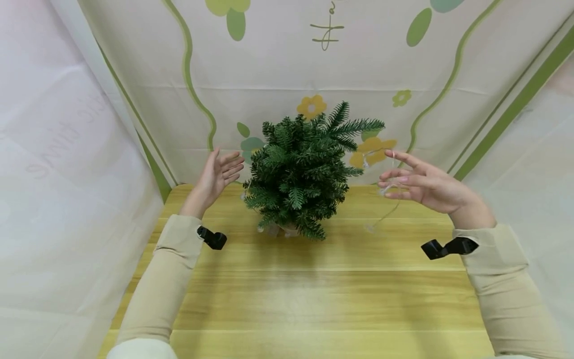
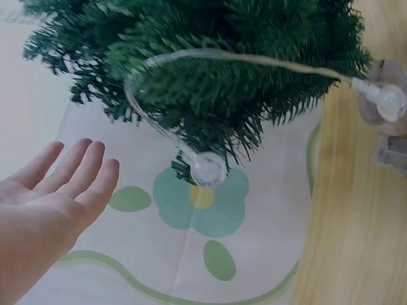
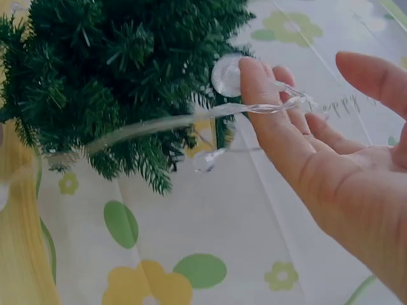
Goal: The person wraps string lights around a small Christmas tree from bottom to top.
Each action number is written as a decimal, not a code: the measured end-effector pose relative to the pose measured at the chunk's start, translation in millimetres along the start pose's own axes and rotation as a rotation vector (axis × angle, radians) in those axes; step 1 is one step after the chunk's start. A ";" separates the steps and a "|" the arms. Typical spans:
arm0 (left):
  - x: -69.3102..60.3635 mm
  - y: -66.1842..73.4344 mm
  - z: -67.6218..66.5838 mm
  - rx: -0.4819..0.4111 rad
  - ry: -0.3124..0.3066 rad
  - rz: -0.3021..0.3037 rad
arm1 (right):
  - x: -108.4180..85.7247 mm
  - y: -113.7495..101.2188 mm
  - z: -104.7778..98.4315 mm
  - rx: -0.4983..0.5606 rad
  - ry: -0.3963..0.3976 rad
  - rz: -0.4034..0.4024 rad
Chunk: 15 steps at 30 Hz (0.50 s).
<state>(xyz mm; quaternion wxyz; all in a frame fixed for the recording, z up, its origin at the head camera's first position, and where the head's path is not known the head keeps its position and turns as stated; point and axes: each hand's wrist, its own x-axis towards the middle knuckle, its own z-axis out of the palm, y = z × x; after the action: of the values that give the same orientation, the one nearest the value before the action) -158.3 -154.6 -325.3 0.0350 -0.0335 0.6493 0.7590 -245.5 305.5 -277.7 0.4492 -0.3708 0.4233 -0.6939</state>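
Note:
A small artificial Christmas tree (image 1: 300,174) stands at the far side of the wooden table, its base mostly hidden by branches. A clear string of lights (image 2: 254,58) with round transparent bulbs lies across its branches; one bulb (image 2: 208,169) hangs near the left hand. Left of the tree, the left hand (image 1: 218,172) is held palm inward, fingers extended, touching nothing visible. On the other side, the right hand (image 1: 428,185) has the light strand (image 3: 216,112) draped over its relaxed fingers, with the thumb apart. A bulb (image 3: 227,75) sits by the fingertips.
The wooden table (image 1: 296,299) extends toward the person. White printed cloth (image 1: 260,65) with flowers and green lines hangs behind the tree, and more cloth (image 1: 58,199) encloses the sides. A small clear piece (image 2: 391,152) lies by the tree's base.

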 end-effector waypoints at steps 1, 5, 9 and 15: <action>-3.1 1.0 0.1 -0.002 0.013 0.010 | 1.0 0.7 2.8 -0.017 0.012 0.006; -16.0 5.7 2.6 -0.010 0.077 0.066 | 5.0 3.7 14.3 -0.098 0.077 0.048; -28.1 9.7 8.9 -0.017 0.119 0.150 | 9.8 8.2 23.2 -0.265 0.165 0.111; -44.2 16.9 32.6 -0.031 0.119 0.281 | 18.2 14.4 35.9 -0.432 0.306 0.188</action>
<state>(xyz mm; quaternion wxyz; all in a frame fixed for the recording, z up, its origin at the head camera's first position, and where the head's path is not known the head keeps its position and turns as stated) -116.2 -125.5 -299.4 -0.1104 0.0122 0.6366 0.7631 -214.8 275.8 -275.4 0.3529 -0.3079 0.6569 -0.5909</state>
